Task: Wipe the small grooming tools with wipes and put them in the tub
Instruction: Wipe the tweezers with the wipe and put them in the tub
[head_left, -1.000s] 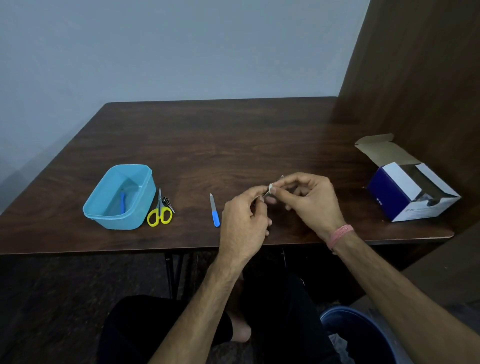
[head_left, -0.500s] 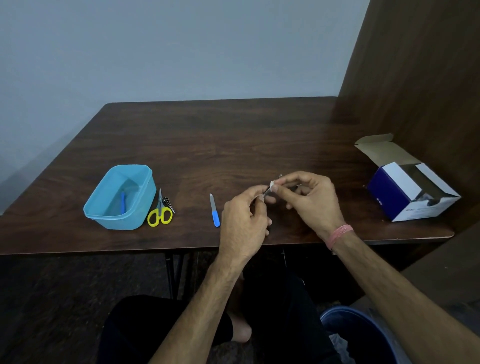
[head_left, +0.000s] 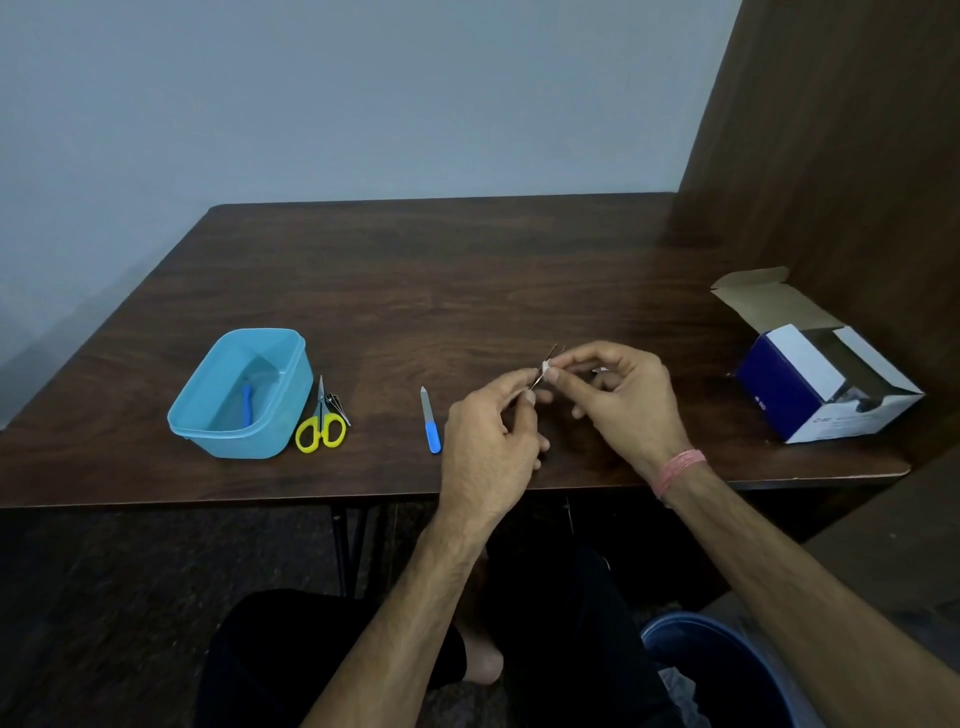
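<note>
wiping underway: thin metal tool (head_left: 543, 373) pinched by left hand (head_left: 485, 447), wipe (head_left: 547, 368) pinched by right hand (head_left: 626, 397); one blue tool (head_left: 247, 405) is lodged in tub (head_left: 228, 434), scissors (head_left: 321, 423), clippers (head_left: 338, 406) and file (head_left: 430, 422) are left unwiped, by the look of it.

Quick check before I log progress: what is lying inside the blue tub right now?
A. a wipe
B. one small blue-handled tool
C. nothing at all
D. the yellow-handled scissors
B: one small blue-handled tool lies on the floor of the blue tub; the yellow-handled scissors sit on the table just right of it, outside.
</note>
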